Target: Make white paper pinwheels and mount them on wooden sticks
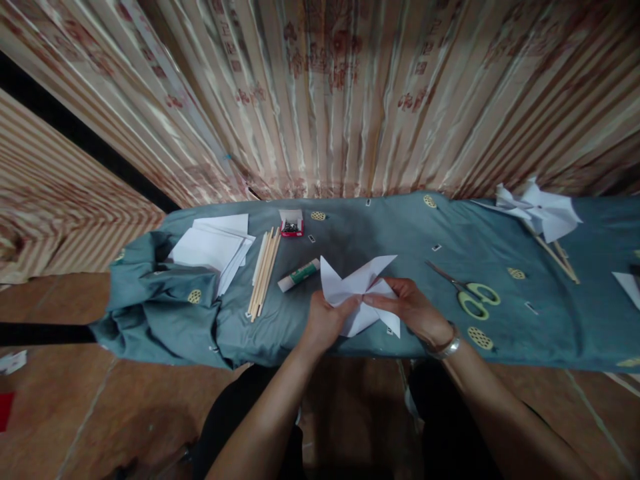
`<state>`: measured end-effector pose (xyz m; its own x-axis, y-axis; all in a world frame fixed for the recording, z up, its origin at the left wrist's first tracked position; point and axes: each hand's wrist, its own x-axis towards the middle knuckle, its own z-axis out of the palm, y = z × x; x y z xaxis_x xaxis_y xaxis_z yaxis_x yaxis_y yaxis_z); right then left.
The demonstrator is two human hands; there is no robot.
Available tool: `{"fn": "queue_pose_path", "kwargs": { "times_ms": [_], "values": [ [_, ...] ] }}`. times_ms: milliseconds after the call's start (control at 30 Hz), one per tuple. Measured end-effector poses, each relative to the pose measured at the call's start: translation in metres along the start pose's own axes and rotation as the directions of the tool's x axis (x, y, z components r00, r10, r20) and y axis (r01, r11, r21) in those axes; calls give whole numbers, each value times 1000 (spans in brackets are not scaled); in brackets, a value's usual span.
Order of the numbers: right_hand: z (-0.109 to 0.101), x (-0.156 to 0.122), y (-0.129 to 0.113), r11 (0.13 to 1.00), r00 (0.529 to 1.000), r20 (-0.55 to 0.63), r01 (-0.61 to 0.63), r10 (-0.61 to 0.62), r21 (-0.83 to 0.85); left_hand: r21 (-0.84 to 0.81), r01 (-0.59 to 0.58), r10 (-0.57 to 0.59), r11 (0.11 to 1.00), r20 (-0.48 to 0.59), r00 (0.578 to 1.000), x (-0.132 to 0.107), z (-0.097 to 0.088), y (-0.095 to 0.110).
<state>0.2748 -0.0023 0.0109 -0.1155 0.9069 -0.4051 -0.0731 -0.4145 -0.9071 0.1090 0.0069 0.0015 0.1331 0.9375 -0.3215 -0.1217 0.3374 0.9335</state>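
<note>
A white paper pinwheel (pixel 343 285) with folded blades is held over the near edge of the cloth-covered table. My left hand (pixel 325 317) grips its left side, thumb pressed near the centre. From the right, my right hand (pixel 413 308) pinches the pinwheel close to its middle, fingers closed on the paper. A bracelet circles the right wrist. Just beyond my left hand lies a glue stick (pixel 299 275). Green-handled scissors (pixel 470 293) rest to the right of my right hand, apart from it.
Wooden sticks (pixel 264 277) lie left of the glue stick, below a small red box (pixel 291 224) of dark metal bits. White paper sheets (pixel 213 243) are stacked at far left. Paper pinwheels on sticks (pixel 545 208) lie at right. A curtain (pixel 330 100) hangs behind the table (pixel 385 230).
</note>
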Motion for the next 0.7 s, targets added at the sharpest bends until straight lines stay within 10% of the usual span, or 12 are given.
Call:
{"fn": "queue_pose_path", "kwargs": {
  "times_ms": [233, 400, 500, 700],
  "values": [
    [-4, 1, 3, 1000, 1000, -19, 22, -22, -6, -32, -64, 67, 997, 93, 993, -3, -13, 15],
    [-12, 0, 4, 994, 998, -52, 37, -32, 106, 195, -282, 315, 939, -170, 934, 12, -67, 32],
    [-15, -2, 4, 988, 999, -45, 26, -19, 154, 621, -284, 538, 731, -267, 799, 21, -107, 36],
    [-17, -4, 5, 982, 999, -47, -6, 15, 191, 922, -116, 537, 371, -111, 837, 25, -136, 29]
  ]
}}
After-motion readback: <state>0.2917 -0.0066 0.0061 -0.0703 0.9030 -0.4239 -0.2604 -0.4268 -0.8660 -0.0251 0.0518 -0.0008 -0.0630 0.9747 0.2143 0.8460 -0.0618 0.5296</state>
